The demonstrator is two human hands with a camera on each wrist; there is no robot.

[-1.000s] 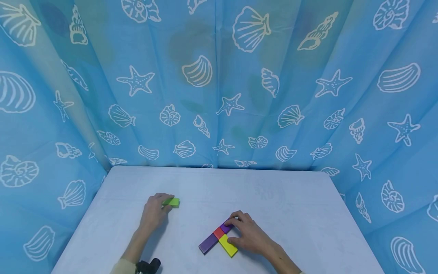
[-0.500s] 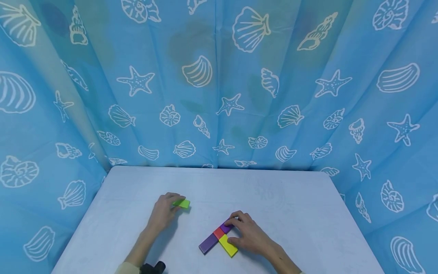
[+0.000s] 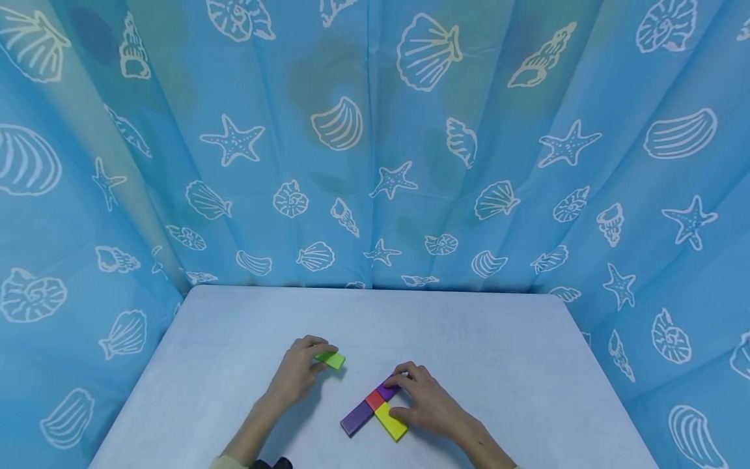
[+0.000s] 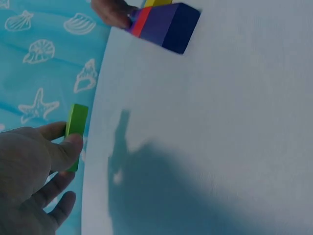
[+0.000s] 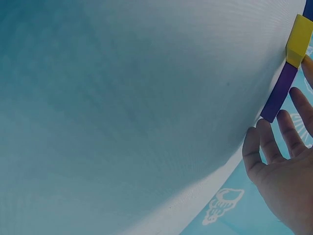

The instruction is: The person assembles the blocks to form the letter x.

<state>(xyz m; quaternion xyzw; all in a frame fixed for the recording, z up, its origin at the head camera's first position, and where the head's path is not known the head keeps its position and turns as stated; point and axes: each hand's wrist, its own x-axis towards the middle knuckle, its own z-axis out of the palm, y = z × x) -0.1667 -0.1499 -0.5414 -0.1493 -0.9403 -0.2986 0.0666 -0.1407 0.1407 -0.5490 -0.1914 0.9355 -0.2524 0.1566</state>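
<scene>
My left hand (image 3: 297, 372) pinches a bright green block (image 3: 334, 359) between thumb and fingers, left of the joined blocks. In the left wrist view, the green block (image 4: 77, 120) is held upright. A dark purple block (image 3: 357, 417), a red block (image 3: 374, 399) and a second purple block (image 3: 387, 389) form a slanting row. From the red part a yellow block (image 3: 390, 424) juts toward the near right. My right hand (image 3: 432, 402) rests at this group, index fingertip on the far purple block and thumb at the yellow one. In the right wrist view, its fingers are loosely bent beside a purple block (image 5: 279, 93).
The blocks are on a white table (image 3: 498, 352). A blue curtain (image 3: 375, 143) with white shells and starfish hangs behind the table and along both sides. A black device (image 3: 272, 464) sits at my left wrist, at the bottom edge.
My left hand has moved right and slightly nearer with the green block, closing the distance to the joined blocks. The right hand and the joined blocks have stayed in place.
</scene>
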